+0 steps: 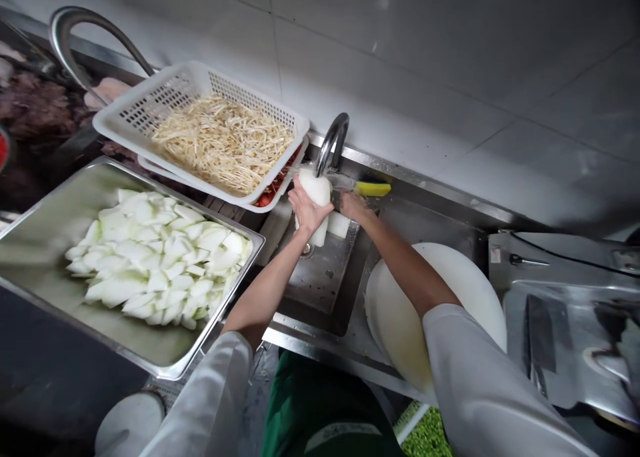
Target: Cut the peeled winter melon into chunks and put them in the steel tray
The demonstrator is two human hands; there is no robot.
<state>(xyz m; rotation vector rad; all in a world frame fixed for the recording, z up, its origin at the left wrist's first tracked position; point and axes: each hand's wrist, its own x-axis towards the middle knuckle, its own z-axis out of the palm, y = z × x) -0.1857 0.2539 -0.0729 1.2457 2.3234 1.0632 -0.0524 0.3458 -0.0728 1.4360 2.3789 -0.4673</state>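
My left hand (306, 210) is wrapped round a white peeled radish piece (317, 192), holding it under the curved steel tap (331, 142) over the small sink (320, 280). Just to its right, my right hand (351, 206) is closed near the tap base, beside a yellow-handled tool (373, 188) lying on the sink ledge; what its fingers grip is hidden. A second white chunk (339, 224) shows between the two hands.
A steel tray (45, 210) of white vegetable slices (160, 257) sits at left. Behind it a white basket (150, 107) holds pale shreds. A round white cutting board (400, 317) lies right of the sink. A cleaver (540, 340) rests on the steel counter at far right.
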